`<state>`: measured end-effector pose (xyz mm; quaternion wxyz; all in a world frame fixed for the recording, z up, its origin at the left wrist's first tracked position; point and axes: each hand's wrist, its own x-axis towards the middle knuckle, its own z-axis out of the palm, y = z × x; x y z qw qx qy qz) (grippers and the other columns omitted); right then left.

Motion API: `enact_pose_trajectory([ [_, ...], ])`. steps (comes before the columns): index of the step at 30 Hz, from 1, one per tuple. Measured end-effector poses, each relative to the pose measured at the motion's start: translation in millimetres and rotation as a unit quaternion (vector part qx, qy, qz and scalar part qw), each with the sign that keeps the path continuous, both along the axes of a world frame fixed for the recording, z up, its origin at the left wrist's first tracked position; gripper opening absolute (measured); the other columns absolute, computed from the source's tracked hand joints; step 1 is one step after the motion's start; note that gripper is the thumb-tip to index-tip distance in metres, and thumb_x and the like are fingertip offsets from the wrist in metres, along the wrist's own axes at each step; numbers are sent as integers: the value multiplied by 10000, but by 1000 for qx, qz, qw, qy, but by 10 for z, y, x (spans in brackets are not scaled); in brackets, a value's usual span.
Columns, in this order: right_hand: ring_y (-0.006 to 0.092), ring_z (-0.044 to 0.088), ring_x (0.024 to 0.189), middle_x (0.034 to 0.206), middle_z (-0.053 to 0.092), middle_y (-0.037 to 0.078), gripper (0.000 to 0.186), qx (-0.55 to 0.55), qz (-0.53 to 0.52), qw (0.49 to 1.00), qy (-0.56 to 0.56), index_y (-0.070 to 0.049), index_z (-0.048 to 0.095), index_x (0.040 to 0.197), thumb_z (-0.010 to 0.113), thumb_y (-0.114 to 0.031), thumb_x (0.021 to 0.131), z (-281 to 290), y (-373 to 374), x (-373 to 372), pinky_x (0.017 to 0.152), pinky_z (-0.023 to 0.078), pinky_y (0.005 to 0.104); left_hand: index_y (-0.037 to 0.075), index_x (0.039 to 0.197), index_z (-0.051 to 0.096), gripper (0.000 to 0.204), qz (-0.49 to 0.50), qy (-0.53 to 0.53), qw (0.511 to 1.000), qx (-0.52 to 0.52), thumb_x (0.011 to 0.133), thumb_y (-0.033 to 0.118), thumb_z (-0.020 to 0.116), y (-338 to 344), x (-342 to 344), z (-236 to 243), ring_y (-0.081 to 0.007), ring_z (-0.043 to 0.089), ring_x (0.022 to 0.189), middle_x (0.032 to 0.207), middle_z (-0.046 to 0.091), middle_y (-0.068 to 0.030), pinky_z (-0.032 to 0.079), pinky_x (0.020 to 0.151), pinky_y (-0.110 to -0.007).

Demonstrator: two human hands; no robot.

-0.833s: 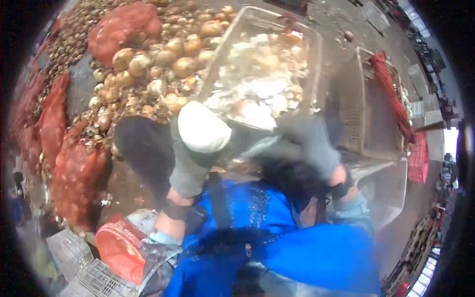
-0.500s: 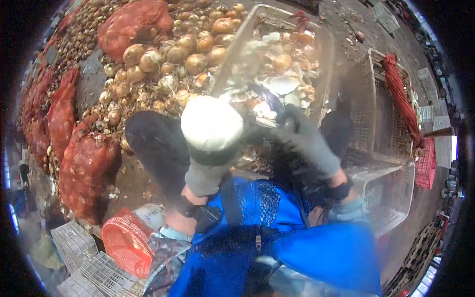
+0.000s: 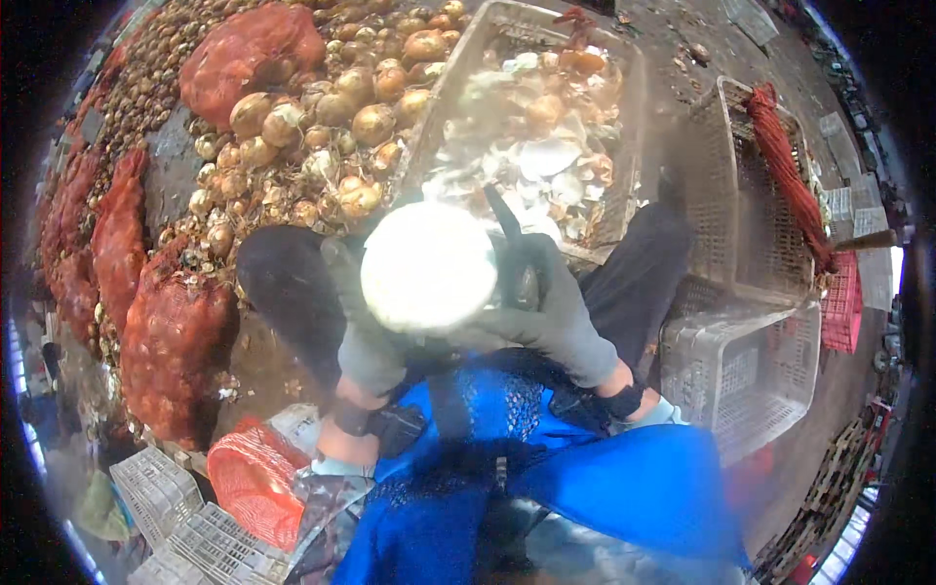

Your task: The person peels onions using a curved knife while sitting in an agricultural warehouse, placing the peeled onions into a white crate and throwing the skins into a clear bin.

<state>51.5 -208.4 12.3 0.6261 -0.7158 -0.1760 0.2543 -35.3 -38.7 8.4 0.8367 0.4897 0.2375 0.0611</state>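
A large peeled white onion (image 3: 427,265), partly washed out by glare, is in the middle of the view. My left hand (image 3: 366,331), in a grey glove, is closed round its left and lower side. My right hand (image 3: 561,317), also gloved in grey, is up against the onion's right side. Its fingers are wrapped round a knife, whose narrow dark blade (image 3: 503,213) points up and away beside the onion. Beyond my hands, a pale plastic crate (image 3: 414,146) holds loose onion skins (image 3: 551,156) and some onions.
Unpeeled onions (image 3: 336,107) lie heaped at the far left, with red mesh sacks (image 3: 180,336) among them. On the right are an upright crate (image 3: 717,185) with a red net (image 3: 780,166) over its edge and another pale crate (image 3: 692,375). My knees (image 3: 643,263) flank my hands.
My right hand has come left and nearer to me, from the front of the skin-filled crate to the onion. The onion in my left hand has shifted slightly lower in view.
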Motion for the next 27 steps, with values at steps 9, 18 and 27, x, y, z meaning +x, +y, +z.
enact_pose_trajectory([
  [9,158,521,1009,1133,544,92,703,39,31,998,29,8,418,1228,784,-230,677,31,-45,22,901,418,314,10,1359,292,983,-56,17,950,306,758,784,373,188,-208,-740,-280,629,922,1193,542,-190,556,662,-346],
  [18,169,443,1128,1168,500,81,655,47,31,998,35,-5,455,1239,735,-159,667,62,2,191,993,318,303,-11,1340,264,597,-29,-118,931,343,891,219,583,6,66,-189,-238,590,1039,1224,524,-176,512,878,-345],
  [27,114,543,970,1100,587,47,432,36,122,986,105,-10,511,1219,579,-254,869,-88,-91,356,802,449,240,-11,1334,323,607,-108,-65,976,-180,913,375,529,-49,271,188,-242,550,1094,1227,527,-155,450,951,-358],
])
